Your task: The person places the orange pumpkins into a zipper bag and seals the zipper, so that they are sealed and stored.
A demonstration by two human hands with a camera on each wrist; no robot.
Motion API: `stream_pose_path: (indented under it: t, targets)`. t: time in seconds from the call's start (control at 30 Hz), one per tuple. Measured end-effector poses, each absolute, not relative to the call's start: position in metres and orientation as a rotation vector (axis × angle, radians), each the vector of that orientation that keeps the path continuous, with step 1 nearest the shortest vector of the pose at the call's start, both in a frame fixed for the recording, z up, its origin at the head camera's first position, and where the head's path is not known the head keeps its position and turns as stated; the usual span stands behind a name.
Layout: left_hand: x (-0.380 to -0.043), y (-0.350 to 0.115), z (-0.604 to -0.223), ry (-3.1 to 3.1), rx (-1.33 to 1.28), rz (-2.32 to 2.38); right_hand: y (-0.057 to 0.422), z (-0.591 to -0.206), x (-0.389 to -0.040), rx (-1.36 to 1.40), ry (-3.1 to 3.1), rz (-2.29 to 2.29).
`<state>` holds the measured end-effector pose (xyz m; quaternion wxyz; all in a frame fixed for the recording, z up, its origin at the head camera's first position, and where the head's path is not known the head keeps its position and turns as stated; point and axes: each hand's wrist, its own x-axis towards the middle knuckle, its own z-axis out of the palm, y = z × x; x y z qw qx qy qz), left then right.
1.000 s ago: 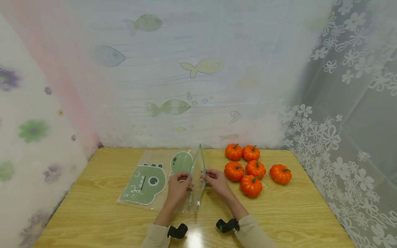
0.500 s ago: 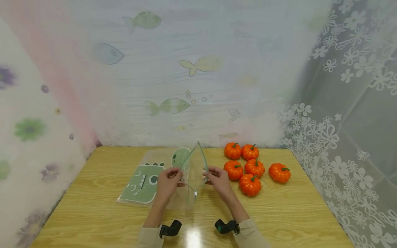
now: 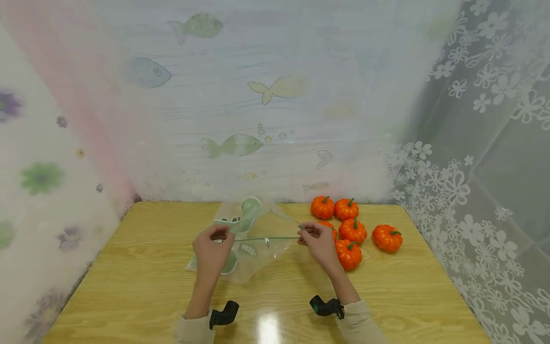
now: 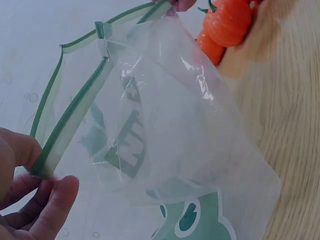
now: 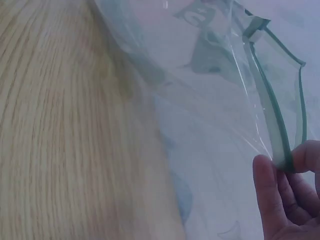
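Left fingers and right fingers are pinching the green rim of the clear bag, its mouth spreading above the tabletop, left of the pumpkins. Probably risking slip: film looks slick, uneven pulling could be collapsing the mouth

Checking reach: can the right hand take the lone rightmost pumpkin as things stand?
Probably not: the right hand pinches the bag, with other pumpkins between it and the rightmost pumpkin.
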<state>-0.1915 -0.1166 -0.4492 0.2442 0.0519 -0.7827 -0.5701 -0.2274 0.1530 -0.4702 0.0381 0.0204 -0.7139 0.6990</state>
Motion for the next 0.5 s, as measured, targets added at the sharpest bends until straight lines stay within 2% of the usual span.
stream_pose_path:
  t: [0.33,0.5]
  targets:
    - [-0.176,-0.110,-0.443,-2.084,0.059,-1.585,0.157,-0.445,-0.213,0.066,-2.315,1.838]
    - [-0.173,-0.104,-0.434,-2.123,-0.008,-1.555,0.157,-0.453,-0.216,0.194,-2.290,1.858]
